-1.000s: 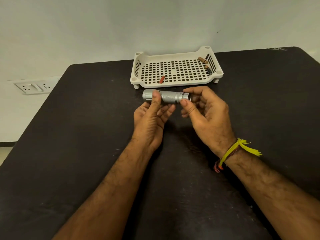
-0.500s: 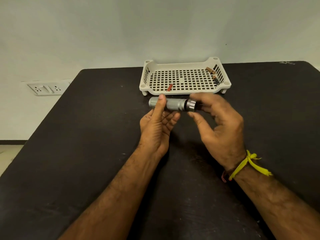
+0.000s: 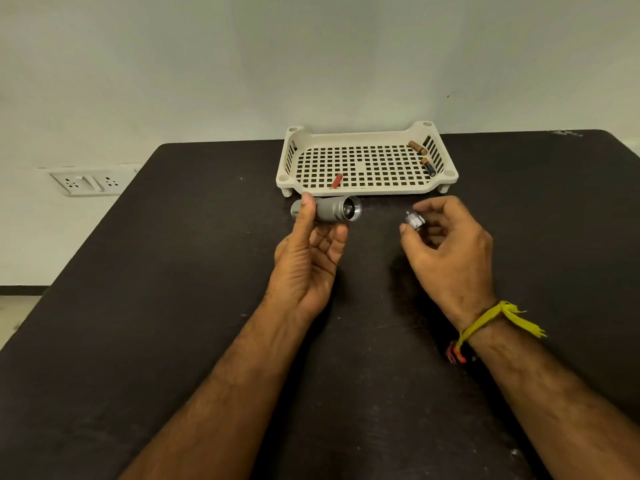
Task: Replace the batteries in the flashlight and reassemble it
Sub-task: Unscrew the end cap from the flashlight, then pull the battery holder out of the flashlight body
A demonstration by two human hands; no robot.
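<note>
A person's two bare forearms reach forward over a dark, scuffed table [image 3: 173, 306], seen from above. The left hand [image 3: 306, 261] holds a silver flashlight body [image 3: 334, 212] lying sideways above the table, thumb pressed over the barrel and fingers curled beneath it; the barrel's open end faces right and shows a hollow, shiny interior. Well apart to the right, the right hand [image 3: 446, 251] pinches a small silver end cap [image 3: 414, 220] between thumb and fingertips, the other fingers loosely curled. A yellow thread wristband [image 3: 491, 323] is tied around the right wrist. Just beyond the flashlight, at the far side of the table, sits a cream plastic tray [image 3: 367, 192] with a perforated grid floor. Inside it a small red battery [image 3: 336, 181] lies near the front left, and two brown batteries [image 3: 417, 147] lie by the right wall, one farther back than the other. A white wall socket plate [image 3: 91, 183] shows on the wall at the left.
</note>
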